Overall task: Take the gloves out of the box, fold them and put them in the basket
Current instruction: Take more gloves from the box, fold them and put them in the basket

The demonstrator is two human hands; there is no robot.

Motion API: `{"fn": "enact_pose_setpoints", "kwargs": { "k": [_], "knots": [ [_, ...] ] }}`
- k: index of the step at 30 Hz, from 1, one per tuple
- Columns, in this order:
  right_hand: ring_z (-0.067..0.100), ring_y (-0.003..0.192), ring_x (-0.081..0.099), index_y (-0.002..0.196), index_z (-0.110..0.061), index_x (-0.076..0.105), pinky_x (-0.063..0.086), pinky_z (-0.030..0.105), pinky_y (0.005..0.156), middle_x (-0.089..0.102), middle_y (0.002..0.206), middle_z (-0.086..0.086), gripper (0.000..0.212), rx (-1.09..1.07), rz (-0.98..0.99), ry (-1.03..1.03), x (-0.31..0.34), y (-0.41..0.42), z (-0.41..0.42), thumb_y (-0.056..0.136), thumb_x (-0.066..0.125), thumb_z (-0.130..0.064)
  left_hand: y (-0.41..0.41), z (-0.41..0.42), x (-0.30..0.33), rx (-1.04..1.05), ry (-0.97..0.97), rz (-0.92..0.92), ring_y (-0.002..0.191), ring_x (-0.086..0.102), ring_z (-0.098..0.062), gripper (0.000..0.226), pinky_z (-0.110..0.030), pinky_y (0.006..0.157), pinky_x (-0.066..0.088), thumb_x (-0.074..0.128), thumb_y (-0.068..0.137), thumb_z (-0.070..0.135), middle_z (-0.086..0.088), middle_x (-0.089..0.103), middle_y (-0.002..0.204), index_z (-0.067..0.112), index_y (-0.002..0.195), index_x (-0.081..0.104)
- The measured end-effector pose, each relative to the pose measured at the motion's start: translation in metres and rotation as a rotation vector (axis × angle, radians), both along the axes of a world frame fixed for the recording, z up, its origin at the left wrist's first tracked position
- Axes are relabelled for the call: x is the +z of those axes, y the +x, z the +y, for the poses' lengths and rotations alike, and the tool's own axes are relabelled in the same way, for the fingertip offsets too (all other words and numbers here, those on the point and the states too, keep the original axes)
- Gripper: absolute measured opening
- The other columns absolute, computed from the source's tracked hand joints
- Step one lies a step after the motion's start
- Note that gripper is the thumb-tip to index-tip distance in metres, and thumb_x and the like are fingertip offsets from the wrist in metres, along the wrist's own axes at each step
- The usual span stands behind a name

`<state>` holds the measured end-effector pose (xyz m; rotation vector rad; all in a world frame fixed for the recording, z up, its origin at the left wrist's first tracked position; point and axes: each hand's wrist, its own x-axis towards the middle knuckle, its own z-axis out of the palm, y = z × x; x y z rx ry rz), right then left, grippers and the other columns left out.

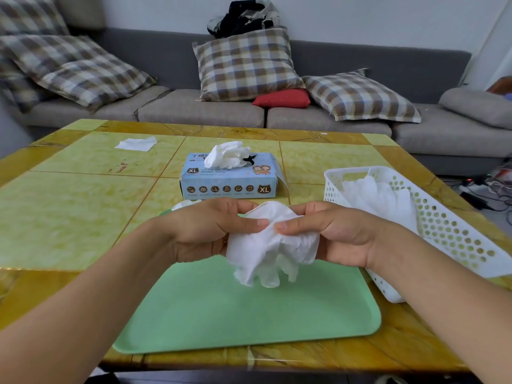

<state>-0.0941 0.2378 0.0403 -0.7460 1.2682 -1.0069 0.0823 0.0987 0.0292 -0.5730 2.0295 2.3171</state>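
Glossy yellow-green stone-patterned desk (83,195) stands before a grey sofa (194,109) carrying plaid cushions (246,62). At 6 o'clock on the desk lies a smooth, round-cornered green tray (221,314). Above it both hands hold one white disposable glove (273,248): the left hand (205,231) and the right hand (332,234) each pinch its upper edge between thumb and fingers, thumbs nearly meeting, so each grip is closed on the glove. The glove hangs crumpled, its fingers drooping toward the tray without clearly touching it.

At 12 o'clock sits the pale blue cardboard glove box (230,178), marked XL, with more white gloves (227,155) bunched out of its top slot. At 3 o'clock the white perforated plastic basket (454,234) already holds several white gloves (379,198). A flat white piece (135,144) lies at 10 o'clock; whether it is a glove or tissue cannot be told.

Assessment: the glove appears thin, very light, limp and likely clingy or slippery; it will not keep a crease unaided. Holding at the cuff corners and flattening it on the tray seems advisable.
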Motion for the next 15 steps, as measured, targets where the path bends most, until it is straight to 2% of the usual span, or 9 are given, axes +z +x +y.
{"fn": "enact_pose_setpoints", "kwargs": {
  "k": [2, 4, 7, 9, 10, 12, 13, 15],
  "knots": [
    [0.03, 0.107, 0.065, 0.125, -0.006, 0.07, 0.056, 0.042, 0.092, 0.068, 0.126, 0.017, 0.043, 0.061, -0.069, 0.024, 0.0, -0.002, 0.0, 0.082, 0.072, -0.009, 0.002, -0.004, 0.001, -0.074, 0.095, -0.011, 0.126, 0.058, -0.036, 0.045, -0.043, 0.101, 0.052, 0.064, 0.092, 0.013, -0.018, 0.062, 0.136, 0.008, 0.136, 0.059],
    [0.027, 0.103, 0.069, 0.124, -0.007, 0.069, 0.058, 0.039, 0.088, 0.07, 0.122, 0.015, 0.04, 0.09, -0.052, 0.062, -0.006, -0.003, -0.001, 0.084, 0.073, -0.006, 0.0, -0.007, -0.003, -0.1, 0.101, -0.063, 0.125, 0.058, -0.038, 0.044, -0.044, 0.101, 0.052, 0.065, 0.093, 0.01, -0.02, 0.062, 0.135, 0.005, 0.136, 0.058],
    [0.024, 0.094, 0.073, 0.124, -0.005, 0.067, 0.061, 0.036, 0.08, 0.074, 0.117, 0.014, 0.036, 0.043, 0.096, 0.129, -0.021, -0.001, -0.005, 0.088, 0.07, -0.004, -0.005, -0.008, -0.017, 0.064, -0.066, -0.239, 0.104, 0.068, -0.031, 0.032, -0.04, 0.086, 0.058, 0.07, 0.092, 0.011, -0.017, 0.071, 0.12, 0.003, 0.123, 0.063],
    [0.021, 0.087, 0.074, 0.119, -0.004, 0.068, 0.062, 0.036, 0.077, 0.076, 0.109, 0.012, 0.031, -0.054, 0.206, 0.126, -0.028, 0.001, -0.01, 0.088, 0.07, 0.0, -0.008, -0.007, -0.026, 0.198, -0.188, -0.278, 0.093, 0.071, -0.026, 0.02, -0.043, 0.086, 0.06, 0.07, 0.093, 0.012, -0.015, 0.075, 0.108, 0.006, 0.111, 0.066],
    [0.02, 0.084, 0.074, 0.115, -0.005, 0.069, 0.062, 0.036, 0.078, 0.076, 0.107, 0.012, 0.028, -0.129, 0.234, 0.077, -0.027, 0.002, -0.013, 0.088, 0.07, 0.002, -0.01, -0.005, -0.027, 0.276, -0.276, -0.233, 0.089, 0.071, -0.025, 0.015, -0.048, 0.09, 0.059, 0.071, 0.093, 0.014, -0.015, 0.076, 0.104, 0.007, 0.106, 0.068],
    [0.017, 0.081, 0.072, 0.107, -0.007, 0.069, 0.059, 0.037, 0.08, 0.076, 0.104, 0.01, 0.023, -0.306, 0.309, -0.158, -0.017, 0.002, -0.019, 0.087, 0.071, 0.004, -0.015, -0.001, -0.017, 0.454, -0.472, 0.003, 0.083, 0.071, -0.022, 0.011, -0.053, 0.092, 0.056, 0.071, 0.093, 0.016, -0.013, 0.077, 0.096, 0.008, 0.1, 0.071],
    [0.016, 0.081, 0.071, 0.102, -0.006, 0.069, 0.058, 0.036, 0.079, 0.076, 0.1, 0.009, 0.02, -0.389, 0.392, -0.338, -0.007, 0.002, -0.019, 0.086, 0.072, 0.005, -0.015, 0.002, -0.006, 0.522, -0.56, 0.169, 0.082, 0.072, -0.017, 0.008, -0.049, 0.089, 0.058, 0.07, 0.093, 0.014, -0.006, 0.078, 0.092, 0.01, 0.099, 0.072],
    [0.014, 0.081, 0.068, 0.092, -0.005, 0.065, 0.057, 0.032, 0.077, 0.073, 0.089, 0.005, 0.015, -0.49, 0.581, -0.715, 0.019, 0.0, -0.016, 0.085, 0.074, 0.005, -0.009, 0.008, 0.024, 0.58, -0.751, 0.495, 0.084, 0.073, -0.007, 0.013, -0.03, 0.083, 0.059, 0.067, 0.094, 0.008, 0.009, 0.078, 0.089, 0.018, 0.098, 0.073]
  ]
}}
